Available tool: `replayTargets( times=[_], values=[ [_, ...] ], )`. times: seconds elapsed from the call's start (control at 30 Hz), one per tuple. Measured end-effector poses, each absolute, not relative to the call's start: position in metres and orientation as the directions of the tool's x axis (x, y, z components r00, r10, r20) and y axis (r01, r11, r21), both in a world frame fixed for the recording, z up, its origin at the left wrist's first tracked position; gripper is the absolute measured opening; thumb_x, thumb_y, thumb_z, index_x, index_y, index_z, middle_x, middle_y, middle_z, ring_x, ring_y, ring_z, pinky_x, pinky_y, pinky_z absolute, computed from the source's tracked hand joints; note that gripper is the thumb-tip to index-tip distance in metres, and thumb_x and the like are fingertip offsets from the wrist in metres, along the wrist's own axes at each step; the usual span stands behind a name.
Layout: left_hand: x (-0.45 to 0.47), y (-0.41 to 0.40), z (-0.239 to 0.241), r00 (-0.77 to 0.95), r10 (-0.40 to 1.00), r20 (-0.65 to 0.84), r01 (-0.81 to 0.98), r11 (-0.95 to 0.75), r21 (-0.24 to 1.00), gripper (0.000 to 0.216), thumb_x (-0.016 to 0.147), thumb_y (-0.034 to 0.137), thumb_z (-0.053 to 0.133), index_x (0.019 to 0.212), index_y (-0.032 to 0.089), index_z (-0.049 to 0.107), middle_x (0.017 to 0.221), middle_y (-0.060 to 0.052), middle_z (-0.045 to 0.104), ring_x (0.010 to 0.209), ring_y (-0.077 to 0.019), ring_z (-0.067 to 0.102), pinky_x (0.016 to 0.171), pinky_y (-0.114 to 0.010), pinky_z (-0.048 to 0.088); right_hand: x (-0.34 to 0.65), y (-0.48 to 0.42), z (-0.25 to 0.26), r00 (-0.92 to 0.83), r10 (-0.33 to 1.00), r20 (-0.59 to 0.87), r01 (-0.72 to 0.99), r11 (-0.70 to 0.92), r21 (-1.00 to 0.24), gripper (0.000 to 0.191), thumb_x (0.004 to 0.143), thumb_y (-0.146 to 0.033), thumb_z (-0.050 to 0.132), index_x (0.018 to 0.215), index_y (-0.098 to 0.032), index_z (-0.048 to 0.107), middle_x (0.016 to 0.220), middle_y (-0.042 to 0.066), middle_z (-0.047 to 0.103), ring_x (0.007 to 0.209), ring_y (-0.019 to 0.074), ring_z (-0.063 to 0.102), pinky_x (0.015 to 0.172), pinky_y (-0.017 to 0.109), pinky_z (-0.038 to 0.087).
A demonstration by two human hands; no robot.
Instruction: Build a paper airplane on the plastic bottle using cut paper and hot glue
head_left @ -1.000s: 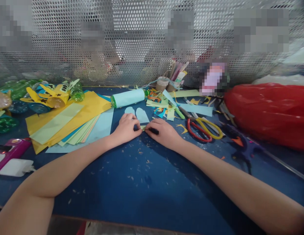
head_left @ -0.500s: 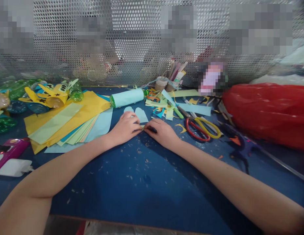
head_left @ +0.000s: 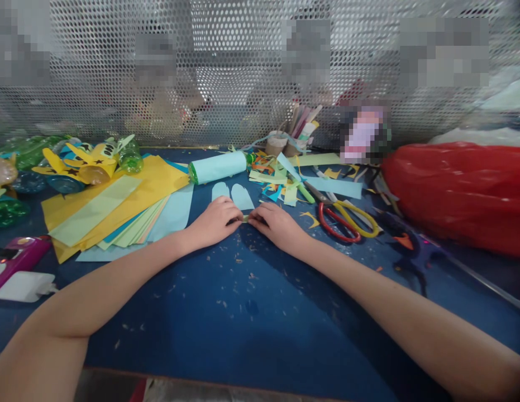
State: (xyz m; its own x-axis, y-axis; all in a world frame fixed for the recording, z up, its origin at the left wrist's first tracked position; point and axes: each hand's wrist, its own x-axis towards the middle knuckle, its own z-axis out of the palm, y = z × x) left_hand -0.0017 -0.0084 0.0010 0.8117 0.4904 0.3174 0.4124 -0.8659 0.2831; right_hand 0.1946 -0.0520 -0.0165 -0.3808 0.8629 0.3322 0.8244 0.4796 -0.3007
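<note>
No legible txt, nos. or brands anywhere. White-and-green cylindrical tube (head_left: 306, 132) nr back mesh: too small/blurred to read. Magenta plastic box (head_left: 28, 250), L edge: ditto. Glossy red plastic bag (head_left: 452, 195), R: nil readable.

The left arm (head_left: 121, 285) bends at the elbow; the right arm (head_left: 389, 293) slants inward, straighter. The left hand (head_left: 216, 222) and right hand (head_left: 278, 224) nearly meet, backs upward, fingers curled, thumbs and fingertips drawn together in a pinch.

The hands (head_left: 220, 220) hide parts of a green piece (head_left: 245, 219); the right edge crops a red bag (head_left: 456, 192).
</note>
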Motion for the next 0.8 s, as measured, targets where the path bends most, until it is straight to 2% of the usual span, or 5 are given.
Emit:
replayTargets(
  times=[0.17, 0.5, 0.6, 0.7, 0.8],
  values=[
    [0.0001, -0.0133, 0.0017, 0.802, 0.507, 0.316, 0.411, -0.852, 0.324, 0.012, 0.085, 0.018, 0.05, 0.081, 0.019, 0.061, 0.082, -0.003, 0.062, 0.094, -0.02, 0.052, 0.092, -0.036, 0.039, 0.1931, -0.0544, -0.0142, -0.359, 0.9, 0.248, 0.833, 0.428, -0.351, 0.019, 0.09, -0.031, 0.053, 0.077, -0.018, 0.06, 0.07, 0.004, 0.057, 0.069, 0.0171, 0.053, 0.063, 0.028, 0.041],
    [0.0001, -0.0119, -0.001, 0.792, 0.536, 0.291, 0.423, -0.826, 0.372, 0.01, 0.086, 0.017, 0.051, 0.082, 0.019, 0.059, 0.087, -0.003, 0.064, 0.092, -0.0193, 0.054, 0.089, -0.036, 0.04, 0.1944, -0.0555, -0.0088, -0.319, 0.924, 0.213, 0.798, 0.383, -0.465, 0.019, 0.086, -0.032, 0.057, 0.074, -0.019, 0.06, 0.069, 0.002, 0.058, 0.063, 0.0141, 0.052, 0.058, 0.027, 0.04],
    [0.0004, -0.0112, 0.0, 0.787, 0.552, 0.276, 0.435, -0.814, 0.385, 0.007, 0.086, 0.017, 0.053, 0.082, 0.019, 0.059, 0.086, -0.003, 0.065, 0.092, -0.0194, 0.055, 0.089, -0.036, 0.04, 0.1945, -0.0549, -0.0082, -0.327, 0.921, 0.211, 0.8, 0.388, -0.456, 0.019, 0.087, -0.032, 0.056, 0.074, -0.019, 0.06, 0.069, 0.002, 0.057, 0.063, 0.0138, 0.052, 0.057, 0.027, 0.04],
    [0.0003, -0.0104, 0.0008, 0.781, 0.563, 0.271, 0.439, -0.803, 0.403, 0.01, 0.085, 0.015, 0.053, 0.091, 0.02, 0.06, 0.086, -0.002, 0.065, 0.092, -0.0193, 0.055, 0.088, -0.036, 0.041, 0.1939, -0.0545, -0.0085, -0.336, 0.92, 0.202, 0.816, 0.391, -0.426, 0.018, 0.087, -0.031, 0.055, 0.074, -0.018, 0.058, 0.069, 0.002, 0.056, 0.064, 0.0144, 0.051, 0.058, 0.027, 0.039],
    [-0.0008, -0.0097, 0.0012, 0.82, 0.498, 0.282, 0.39, -0.847, 0.362, 0.017, 0.087, 0.013, 0.049, 0.093, 0.022, 0.062, 0.088, -0.002, 0.065, 0.095, -0.0193, 0.054, 0.091, -0.037, 0.039, 0.1926, -0.0548, -0.009, -0.332, 0.923, 0.194, 0.837, 0.383, -0.392, 0.017, 0.087, -0.028, 0.055, 0.074, -0.018, 0.057, 0.069, 0.002, 0.055, 0.066, 0.0153, 0.051, 0.06, 0.028, 0.039]
  ],
)
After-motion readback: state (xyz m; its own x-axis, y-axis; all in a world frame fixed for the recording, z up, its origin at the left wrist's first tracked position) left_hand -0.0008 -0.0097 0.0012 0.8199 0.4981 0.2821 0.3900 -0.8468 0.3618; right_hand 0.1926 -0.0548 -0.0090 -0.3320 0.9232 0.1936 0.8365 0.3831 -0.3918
